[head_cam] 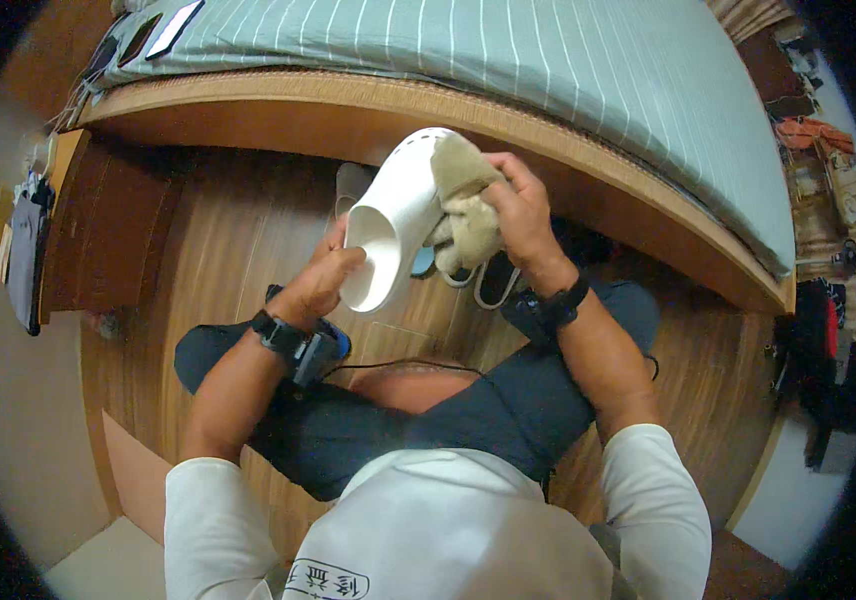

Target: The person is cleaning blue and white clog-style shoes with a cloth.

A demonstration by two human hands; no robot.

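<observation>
A white clog shoe (414, 174) is held up in front of me, its opening facing me and its holed toe pointing away. My left hand (329, 274) grips its heel end, with the thumb inside the opening. In my right hand (521, 206) is a bunched beige cloth (469, 214), pressed against the right side of the clog near the toe. Part of the cloth hangs below my fingers.
Ahead stands a bed with a striped green sheet (473, 37) and a wooden side rail (308, 94). More footwear (497, 281) lies on the wood floor (248, 217) below the rail. A wooden cabinet (109, 225) is at the left, with a grey cloth (25, 247) beside it.
</observation>
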